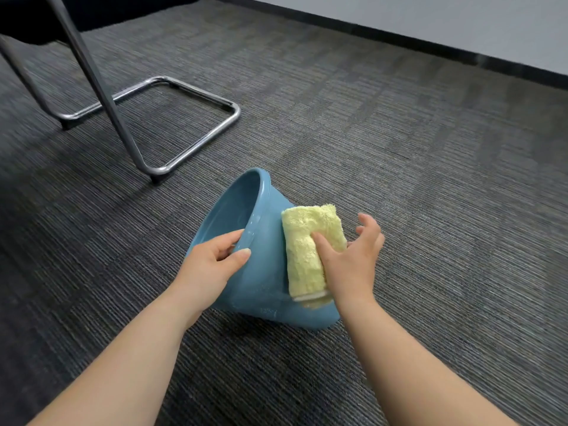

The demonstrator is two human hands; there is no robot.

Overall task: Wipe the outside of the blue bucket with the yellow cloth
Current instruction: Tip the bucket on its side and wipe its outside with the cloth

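Observation:
The blue bucket (261, 272) lies tipped on its side on the carpet, its mouth facing up and left. My left hand (212, 265) grips its rim, thumb on the outer wall and fingers inside. A folded yellow cloth (302, 241) lies flat against the bucket's outer wall. My right hand (350, 259) presses on the cloth's right edge with the thumb laid across it, while the other fingers are spread and lifted off to the right.
Grey striped carpet (430, 179) covers the floor all around. A chair's chrome tube frame (172, 133) stands just behind and left of the bucket. A dark baseboard and pale wall (461, 23) run along the back right.

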